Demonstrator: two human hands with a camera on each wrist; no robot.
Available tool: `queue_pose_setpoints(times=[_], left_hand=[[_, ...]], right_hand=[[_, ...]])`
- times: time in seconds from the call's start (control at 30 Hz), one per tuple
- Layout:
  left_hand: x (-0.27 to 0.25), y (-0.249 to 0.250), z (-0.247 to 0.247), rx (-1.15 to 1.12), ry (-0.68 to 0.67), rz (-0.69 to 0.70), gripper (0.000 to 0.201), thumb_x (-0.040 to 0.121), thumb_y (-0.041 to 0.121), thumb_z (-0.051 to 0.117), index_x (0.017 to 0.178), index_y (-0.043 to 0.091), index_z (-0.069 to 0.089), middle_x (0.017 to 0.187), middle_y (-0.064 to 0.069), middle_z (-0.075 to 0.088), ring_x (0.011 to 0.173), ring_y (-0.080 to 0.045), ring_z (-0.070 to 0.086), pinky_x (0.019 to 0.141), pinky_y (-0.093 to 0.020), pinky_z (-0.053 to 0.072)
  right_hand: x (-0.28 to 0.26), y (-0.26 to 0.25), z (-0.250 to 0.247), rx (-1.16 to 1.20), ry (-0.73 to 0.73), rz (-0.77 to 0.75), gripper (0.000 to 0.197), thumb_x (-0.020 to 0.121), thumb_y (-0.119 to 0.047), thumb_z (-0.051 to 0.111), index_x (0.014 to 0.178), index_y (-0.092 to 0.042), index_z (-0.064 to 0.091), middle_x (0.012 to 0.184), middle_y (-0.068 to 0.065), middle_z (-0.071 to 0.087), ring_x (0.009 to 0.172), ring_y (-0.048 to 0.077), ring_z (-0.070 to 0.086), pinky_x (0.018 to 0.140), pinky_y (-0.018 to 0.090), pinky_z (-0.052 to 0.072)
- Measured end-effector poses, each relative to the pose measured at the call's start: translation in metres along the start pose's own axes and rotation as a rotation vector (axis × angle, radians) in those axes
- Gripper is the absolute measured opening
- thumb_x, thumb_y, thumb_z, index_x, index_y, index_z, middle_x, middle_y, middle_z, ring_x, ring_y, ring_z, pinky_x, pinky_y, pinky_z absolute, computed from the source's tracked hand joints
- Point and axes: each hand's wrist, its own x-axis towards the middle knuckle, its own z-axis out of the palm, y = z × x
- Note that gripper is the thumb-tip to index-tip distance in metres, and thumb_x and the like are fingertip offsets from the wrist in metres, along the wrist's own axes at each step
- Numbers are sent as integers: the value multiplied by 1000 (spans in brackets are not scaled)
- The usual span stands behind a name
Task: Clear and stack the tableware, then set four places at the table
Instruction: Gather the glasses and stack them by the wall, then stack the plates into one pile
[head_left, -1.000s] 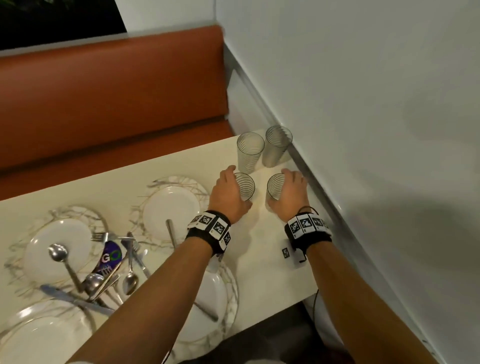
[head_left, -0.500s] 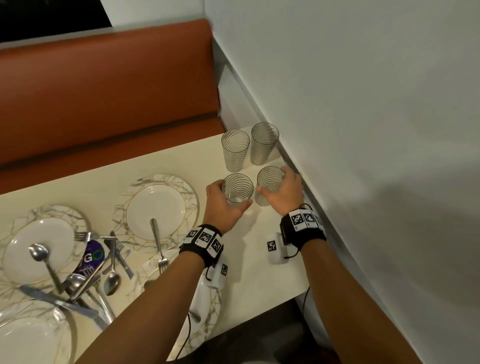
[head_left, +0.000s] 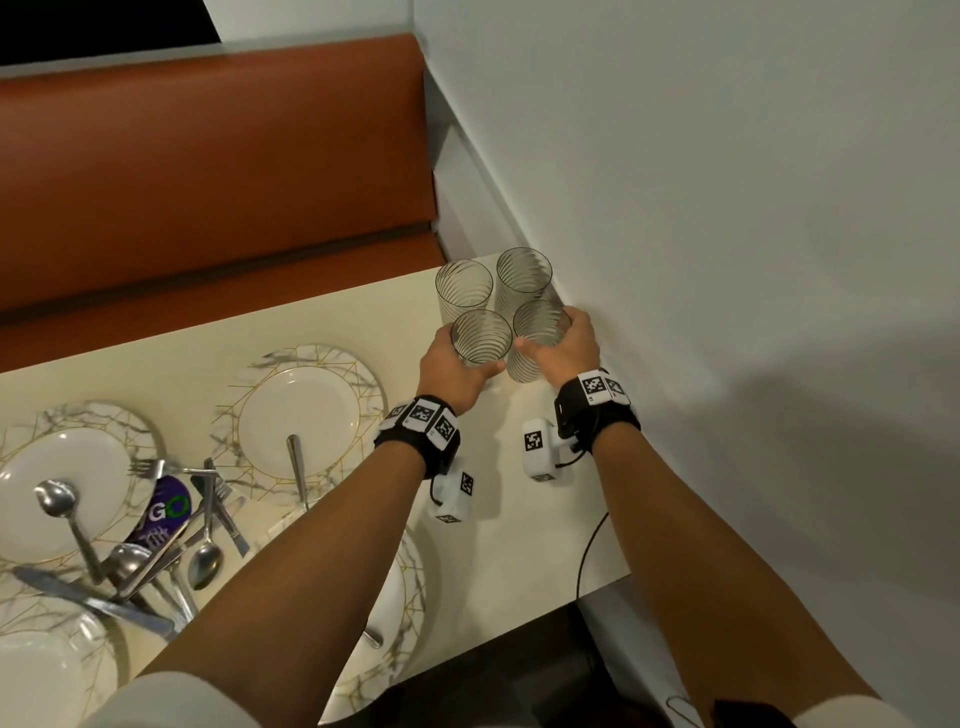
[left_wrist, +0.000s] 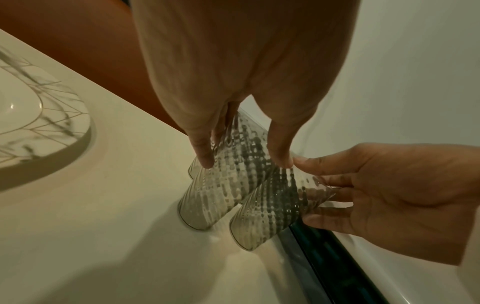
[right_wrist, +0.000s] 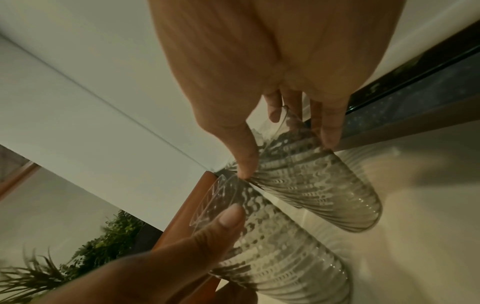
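Each hand grips a glass: the left hand (head_left: 451, 370) holds one (head_left: 481, 338), the right hand (head_left: 565, 347) another (head_left: 537, 335). Both have slid in from a second ago, now just beside the two back glasses (head_left: 464, 286) by the wall (head_left: 727, 208). All four are nearly clustered; plates (head_left: 298, 410) still await stacking.

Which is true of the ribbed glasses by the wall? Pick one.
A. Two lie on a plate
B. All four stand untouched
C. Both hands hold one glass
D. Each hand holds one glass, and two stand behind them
D: the left hand grips one glass, the right hand grips another, and two more glasses stand behind them.
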Motion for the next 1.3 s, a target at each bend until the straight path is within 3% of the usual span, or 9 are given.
queue_pose_setpoints(times=[0.23,0.47,0.7,0.83,0.9,1.0,1.07,1.2,1.3], left_hand=[[2,4,-3,15,-44,0,95,83,34,87,157,10,33,156,-9,50,140,-27,50,110,-28,39],[-9,-9,-25,115,-156,-47,125,71,49,93,163,11,17,164,-13,36,149,-30,39,120,-43,38],[-50,-64,-89,46,-39,-35,38,96,31,72,130,17,62,115,3,71,108,-17,68,82,-21,51],[-82,-111,-132,12,28,-59,19,97,21,67,116,21,70,105,3,74,98,-15,71,93,-36,58],[-100,-136,-151,-10,52,-66,17,96,18,67,113,21,71,103,1,74,95,-17,72,87,-34,60],[-125,-170,-180,-12,60,-87,13,98,18,66,109,22,70,102,2,72,95,-18,71,81,-25,58],[-142,-191,-196,15,51,-91,13,99,18,65,110,21,70,100,6,70,94,-15,70,88,-31,58],[-172,-227,-217,131,48,-49,14,98,15,66,110,16,72,97,4,70,90,-15,68,88,-32,58],[-186,-251,-223,197,3,-9,13,94,16,70,107,17,73,103,0,72,95,-17,67,92,-35,57]], right_hand=[[3,-3,2,-2,0,15,108,47,-54,84,142,-25,41,135,-1,57,121,23,59,105,44,50],[-21,-15,-11,-196,106,-90,102,70,-41,83,152,-10,31,151,15,39,141,38,30,115,51,33],[-94,-23,0,-160,278,-423,52,74,-16,67,124,-9,57,120,13,57,112,34,47,98,47,42],[-135,-11,41,-98,169,-527,38,74,-9,67,111,-12,64,107,4,63,100,29,59,93,52,49],[-156,-5,66,-107,80,-507,33,76,-8,66,108,-16,66,103,2,63,95,28,59,88,43,52],[-192,1,100,-155,-76,-496,26,81,-4,65,102,-19,69,98,-3,61,92,24,59,76,8,39],[-216,5,119,-177,-164,-476,23,82,-4,65,99,-18,69,97,-2,63,86,19,61,71,4,37],[-255,31,151,-303,-296,-354,18,84,-10,66,98,-20,69,98,-2,66,86,14,62,84,31,56],[-278,52,165,-495,-281,-269,22,83,-17,67,105,-21,66,108,4,61,102,25,58,92,39,50]])
